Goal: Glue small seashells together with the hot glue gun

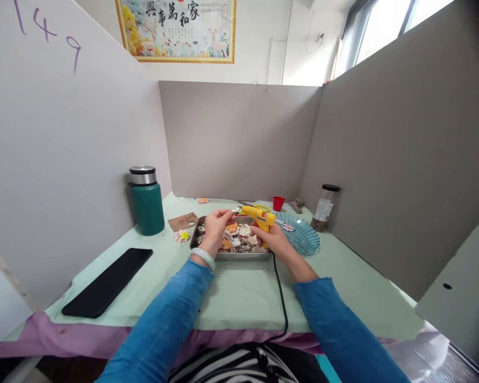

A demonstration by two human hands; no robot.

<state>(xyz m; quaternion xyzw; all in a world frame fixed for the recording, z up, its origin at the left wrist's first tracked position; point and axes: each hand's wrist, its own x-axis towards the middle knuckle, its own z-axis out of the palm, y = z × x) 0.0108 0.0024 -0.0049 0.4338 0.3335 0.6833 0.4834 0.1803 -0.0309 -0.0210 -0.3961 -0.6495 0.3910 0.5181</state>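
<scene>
My right hand grips a yellow hot glue gun, its nozzle pointing left. My left hand is pinched on a small pale piece, too small to name, held right at the nozzle tip. Both hands hover over a metal tray filled with several seashells. The gun's black cord runs back across the table toward me.
A green thermos stands at the left, a black phone lies near the front left edge. A blue glass dish, red cup and lidded jar sit to the right. Grey partition walls enclose the table.
</scene>
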